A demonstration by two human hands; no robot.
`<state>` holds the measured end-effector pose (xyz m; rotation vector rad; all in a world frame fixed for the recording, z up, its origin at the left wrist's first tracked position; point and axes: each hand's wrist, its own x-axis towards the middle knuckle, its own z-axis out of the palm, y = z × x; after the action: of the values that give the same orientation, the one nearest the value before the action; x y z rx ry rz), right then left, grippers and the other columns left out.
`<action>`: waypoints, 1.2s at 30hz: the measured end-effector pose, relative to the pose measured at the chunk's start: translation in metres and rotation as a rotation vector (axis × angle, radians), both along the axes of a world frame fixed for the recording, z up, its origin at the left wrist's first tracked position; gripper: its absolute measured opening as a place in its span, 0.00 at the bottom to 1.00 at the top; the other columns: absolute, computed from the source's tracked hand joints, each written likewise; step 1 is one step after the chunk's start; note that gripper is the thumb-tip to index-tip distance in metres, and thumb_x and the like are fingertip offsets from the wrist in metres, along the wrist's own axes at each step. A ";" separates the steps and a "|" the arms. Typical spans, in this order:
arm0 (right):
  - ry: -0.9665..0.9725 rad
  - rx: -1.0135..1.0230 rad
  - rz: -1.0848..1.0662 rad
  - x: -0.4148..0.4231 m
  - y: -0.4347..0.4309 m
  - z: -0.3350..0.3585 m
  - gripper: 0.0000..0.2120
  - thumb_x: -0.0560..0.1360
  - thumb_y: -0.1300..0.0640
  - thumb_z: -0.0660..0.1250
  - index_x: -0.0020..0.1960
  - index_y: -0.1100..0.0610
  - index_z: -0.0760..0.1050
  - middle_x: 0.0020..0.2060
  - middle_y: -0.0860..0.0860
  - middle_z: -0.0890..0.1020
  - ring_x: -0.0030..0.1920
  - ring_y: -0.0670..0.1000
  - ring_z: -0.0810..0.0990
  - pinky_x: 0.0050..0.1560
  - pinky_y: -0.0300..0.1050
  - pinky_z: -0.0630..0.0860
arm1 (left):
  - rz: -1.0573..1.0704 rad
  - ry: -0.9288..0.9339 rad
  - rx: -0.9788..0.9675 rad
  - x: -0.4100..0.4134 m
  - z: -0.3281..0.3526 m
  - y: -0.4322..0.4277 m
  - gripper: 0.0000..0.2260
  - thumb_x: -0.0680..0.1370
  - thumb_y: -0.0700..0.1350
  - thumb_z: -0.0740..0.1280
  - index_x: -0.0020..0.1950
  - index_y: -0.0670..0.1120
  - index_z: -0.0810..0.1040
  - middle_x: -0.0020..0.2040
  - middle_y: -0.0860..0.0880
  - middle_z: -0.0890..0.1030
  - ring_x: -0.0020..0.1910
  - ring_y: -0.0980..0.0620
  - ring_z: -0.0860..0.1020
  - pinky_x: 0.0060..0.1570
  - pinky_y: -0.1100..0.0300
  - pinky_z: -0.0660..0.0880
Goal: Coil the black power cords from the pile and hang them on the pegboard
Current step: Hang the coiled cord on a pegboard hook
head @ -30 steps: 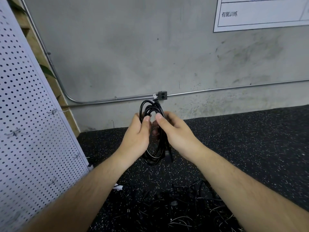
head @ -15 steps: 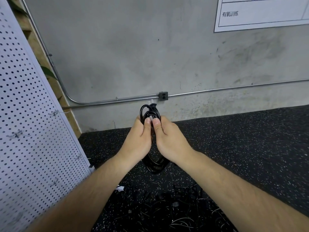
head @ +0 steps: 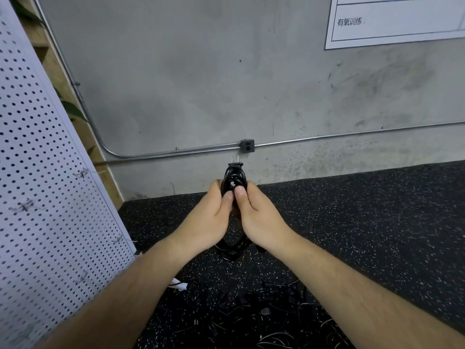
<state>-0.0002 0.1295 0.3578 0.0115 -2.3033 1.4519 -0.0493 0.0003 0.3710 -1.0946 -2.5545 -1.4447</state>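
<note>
My left grip (head: 208,217) and right grip (head: 261,219) are both closed round the coil (head: 232,176). The thumbs (head: 239,192) lie side by side on its near face and the fingers are wrapped behind, out of my sight. I hold it from both sides so the turns stay bunched and none springs loose. The coil stands upright between my palms. Its top loop and the plug (head: 235,162) poke out above the thumbs, and its bottom loop hangs below my wrists.

Straight below the grip, on the floor (head: 364,210), lies the pile (head: 264,321) of loose cords waiting their turn. Off to the left of the grip leans the pegboard (head: 50,159), its hooks (head: 81,173) bare as far as I can see, so this coil has yet to be hung. Beyond the grip, on the wall, a small outlet box (head: 247,146) sits just above the plug.

A second ago my thumbs were a little apart and the top loop stood wide and round above them. Now my hands are pressed together, the loop is squeezed tall and narrow, and less of it shows above my grip. I judge the bundle is nearly tight enough to carry left to a hook.
</note>
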 end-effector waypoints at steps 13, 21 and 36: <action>0.046 -0.230 0.035 -0.010 -0.019 0.028 0.13 0.86 0.54 0.57 0.48 0.55 0.78 0.35 0.44 0.78 0.36 0.44 0.76 0.42 0.40 0.72 | 0.187 -0.455 0.551 0.014 0.035 -0.028 0.13 0.85 0.45 0.60 0.48 0.43 0.82 0.36 0.46 0.77 0.35 0.53 0.73 0.40 0.58 0.72; 0.137 -0.515 0.205 0.007 -0.107 0.071 0.10 0.82 0.61 0.65 0.47 0.56 0.84 0.39 0.58 0.86 0.38 0.51 0.83 0.45 0.43 0.81 | 0.507 0.013 0.432 0.052 0.075 -0.109 0.10 0.85 0.43 0.62 0.52 0.52 0.83 0.43 0.45 0.81 0.32 0.61 0.79 0.35 0.67 0.76; 0.220 -0.584 0.713 -0.039 -0.342 0.274 0.09 0.81 0.63 0.67 0.49 0.50 0.83 0.43 0.51 0.87 0.41 0.48 0.86 0.46 0.45 0.84 | 0.856 0.499 0.756 0.064 0.246 -0.316 0.11 0.84 0.43 0.64 0.56 0.60 0.77 0.48 0.52 0.84 0.36 0.56 0.83 0.38 0.59 0.80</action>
<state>-0.0396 -0.2126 0.6316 0.8437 -1.6793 2.2765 0.0148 -0.3156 0.6166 -0.1519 -1.5404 -1.4000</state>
